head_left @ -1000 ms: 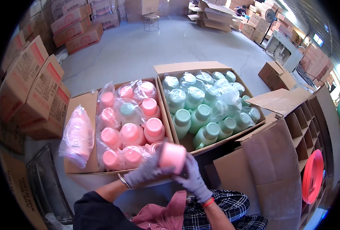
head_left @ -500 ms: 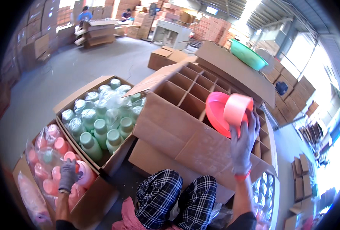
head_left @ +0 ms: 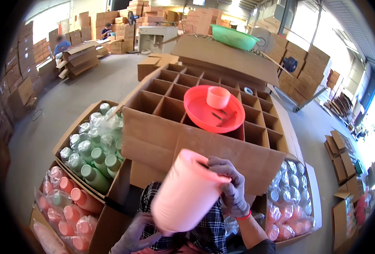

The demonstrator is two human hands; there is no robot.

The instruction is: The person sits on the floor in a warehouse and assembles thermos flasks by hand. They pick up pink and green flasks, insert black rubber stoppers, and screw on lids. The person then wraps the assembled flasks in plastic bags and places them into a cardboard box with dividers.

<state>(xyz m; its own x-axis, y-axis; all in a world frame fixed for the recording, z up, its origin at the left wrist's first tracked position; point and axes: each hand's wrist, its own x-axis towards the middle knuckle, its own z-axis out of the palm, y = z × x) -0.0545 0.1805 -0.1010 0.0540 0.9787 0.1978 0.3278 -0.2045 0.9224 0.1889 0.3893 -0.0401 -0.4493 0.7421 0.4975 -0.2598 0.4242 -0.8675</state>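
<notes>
A large pink bottle (head_left: 187, 192) is tilted above my lap, its top leaning right. Near the dark opening at its upper end, my right hand (head_left: 232, 182), in a grey glove, grips the rim. My left hand (head_left: 134, 237), also gloved and a little blurred, is cupped against the lower end; part of its fingers is hidden. Beyond the bottle, a red-pink basin (head_left: 196, 108) rests on a divided carton (head_left: 175, 139). Inside the basin are a pink cup-shaped piece (head_left: 218, 98) and a few small dark pieces.
At left stand a carton of green bottles (head_left: 94, 173) and one of pink bottles (head_left: 73, 211), partly in clear plastic. A carton of silver-topped bottles (head_left: 291, 190) is at right. A green basin (head_left: 234, 37) sits on the raised flap behind. Two people work far left.
The pink cup-shaped piece has left my right hand and now stands in the basin. A pink bottle has come up from the left carton over my lap, with both hands at it.
</notes>
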